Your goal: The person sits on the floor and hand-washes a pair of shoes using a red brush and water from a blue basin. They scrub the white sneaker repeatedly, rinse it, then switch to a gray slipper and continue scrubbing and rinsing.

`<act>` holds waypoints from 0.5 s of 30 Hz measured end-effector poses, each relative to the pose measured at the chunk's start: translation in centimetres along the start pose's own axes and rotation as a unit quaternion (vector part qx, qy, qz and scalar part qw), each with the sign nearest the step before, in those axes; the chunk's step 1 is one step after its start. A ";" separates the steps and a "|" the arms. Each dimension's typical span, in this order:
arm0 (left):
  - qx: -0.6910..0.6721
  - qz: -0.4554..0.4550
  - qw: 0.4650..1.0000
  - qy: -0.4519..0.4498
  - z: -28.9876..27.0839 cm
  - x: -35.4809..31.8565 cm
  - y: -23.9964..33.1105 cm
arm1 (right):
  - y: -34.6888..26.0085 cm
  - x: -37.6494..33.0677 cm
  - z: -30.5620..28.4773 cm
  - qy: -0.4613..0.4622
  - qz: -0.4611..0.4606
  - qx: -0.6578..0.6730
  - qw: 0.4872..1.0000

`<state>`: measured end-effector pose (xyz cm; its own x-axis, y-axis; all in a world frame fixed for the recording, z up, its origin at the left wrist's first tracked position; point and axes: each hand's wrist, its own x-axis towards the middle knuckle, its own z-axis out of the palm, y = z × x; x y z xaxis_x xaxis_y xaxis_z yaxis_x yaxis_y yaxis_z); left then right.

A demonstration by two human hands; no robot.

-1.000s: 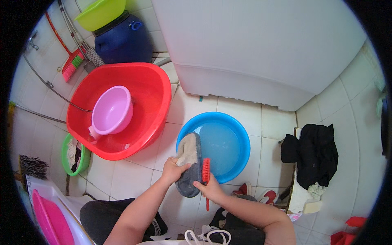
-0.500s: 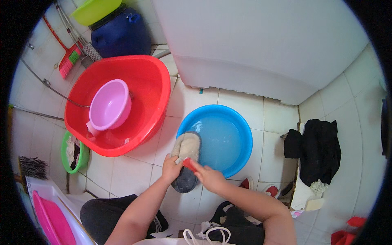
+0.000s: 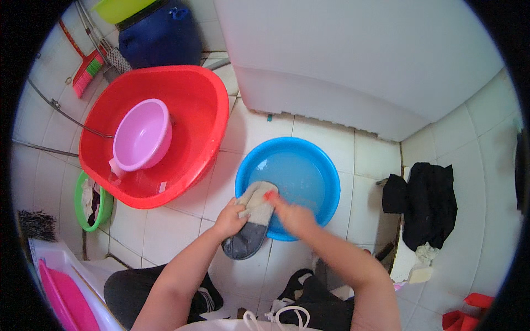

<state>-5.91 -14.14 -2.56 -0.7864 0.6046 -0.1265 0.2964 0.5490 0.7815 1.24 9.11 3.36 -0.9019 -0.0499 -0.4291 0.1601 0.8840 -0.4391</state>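
Slipper (image 3: 251,220), grey sole with beige lining: held tilted over the near-left rim of the blue basin (image 3: 326,165), toe end above the water, heel end hanging outside over the tiled floor (image 3: 176,220).
Left hand (image 3: 231,216): fingers closed around the slipper's left edge, gripping it at mid-length.
Right hand (image 3: 292,215): motion-blurred, pressed to the slipper's upper right side; fingers closed on a small red brush (image 3: 270,195), only its tip showing at the fingertips.
Blue basin: round, holding pale water, standing on the floor just ahead of the knees.
Red basin (image 3: 193,99): large, left of the blue one and apart from it, with a pink bowl (image 3: 141,135) sitting inside.
Green basket (image 3: 91,201): small, at the near-left of the red basin, with cloth inside.
Blue drum (image 3: 160,36): behind the red basin, with a yellow-green tub (image 3: 116,8) on top.
Red broom (image 3: 85,69): leaning at the wall, far left.
White appliance (image 3: 359,55): large, filling the upper right.
Black garment (image 3: 428,201): heaped at the right, well apart from the basin.
Pink tub (image 3: 66,298): lower left corner.
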 end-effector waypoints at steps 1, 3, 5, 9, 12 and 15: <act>-0.013 0.016 1.000 0.010 0.1 0.0 -0.1 | -0.3 -0.2 0.4 -0.046 -0.062 0.004 0.997; -0.035 0.001 0.999 0.000 0.3 0.1 -0.2 | 0.3 -0.4 1.7 -0.079 -0.088 0.029 0.993; -0.041 0.001 0.999 0.009 0.4 0.1 -0.4 | 1.5 0.1 1.7 0.014 -0.020 0.042 0.999; -0.020 0.015 1.000 -0.002 0.3 0.2 -0.7 | -0.1 -0.5 0.8 -0.062 -0.080 -0.025 0.995; -0.021 0.019 1.000 -0.006 0.3 0.1 -0.8 | 0.5 0.0 2.1 0.017 0.048 0.029 0.998; -0.034 -0.006 0.999 -0.011 0.2 0.1 -0.7 | 0.9 0.2 0.8 -0.004 0.035 -0.009 0.999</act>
<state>-6.06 -14.36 -3.19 -0.7778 0.6105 -0.1494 0.2486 0.5171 0.8190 1.58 9.53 2.23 -0.8855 0.0089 -0.4645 0.2152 0.8940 -0.3930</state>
